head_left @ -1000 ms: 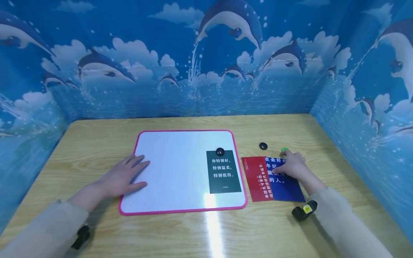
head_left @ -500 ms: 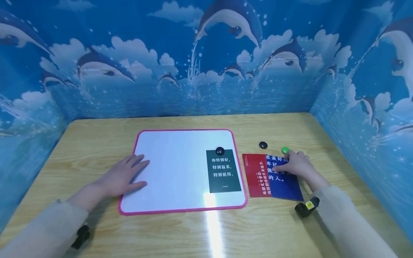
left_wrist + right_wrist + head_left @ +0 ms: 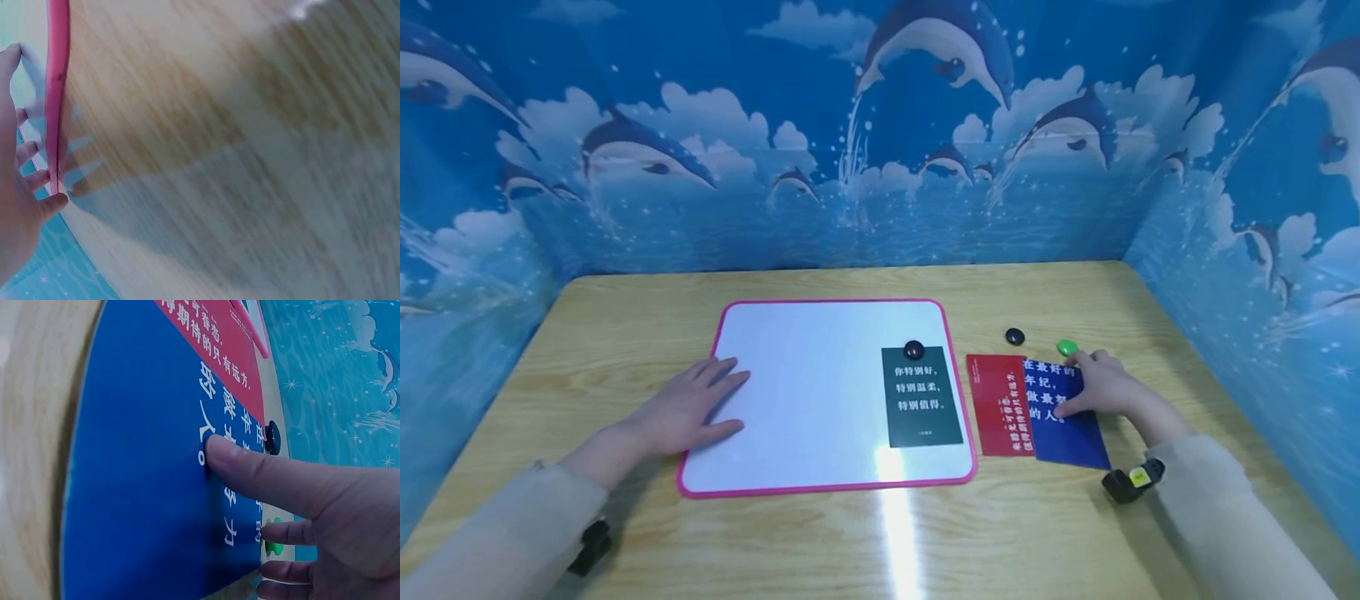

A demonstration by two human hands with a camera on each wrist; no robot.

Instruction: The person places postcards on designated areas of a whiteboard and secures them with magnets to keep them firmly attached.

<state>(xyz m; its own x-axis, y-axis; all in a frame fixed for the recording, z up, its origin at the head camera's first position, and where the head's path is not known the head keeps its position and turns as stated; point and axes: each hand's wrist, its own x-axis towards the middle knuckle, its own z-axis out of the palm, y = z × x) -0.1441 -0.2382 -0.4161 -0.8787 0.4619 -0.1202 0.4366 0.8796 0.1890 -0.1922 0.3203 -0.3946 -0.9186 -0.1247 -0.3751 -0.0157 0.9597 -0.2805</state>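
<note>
My left hand (image 3: 681, 411) rests with spread fingers on the left edge of a pink-framed whiteboard (image 3: 805, 392); in the left wrist view its fingers (image 3: 28, 153) lie across the pink rim. My right hand (image 3: 1108, 387) is over the right side of a blue card (image 3: 1071, 437) with white Chinese lettering. The thumb touches the card's face, and the extended fingers are at its far edge, as the right wrist view shows. A red card (image 3: 1000, 408) lies at the blue card's left, their edges meeting or slightly overlapping. A green magnet (image 3: 1067, 347) sits just beyond the right fingertips.
On the whiteboard's right side lies a dark green card (image 3: 921, 417) with a black round magnet (image 3: 913, 350) on its top edge. Another black magnet (image 3: 1015, 336) is on the wooden table (image 3: 790, 542) behind the cards. A dolphin-print curtain (image 3: 700, 208) encloses the back and sides.
The red card has shifted slightly away from me. My right hand has slid a little right, the blue card's lettering and the green magnet now showing more. The left hand stays put.
</note>
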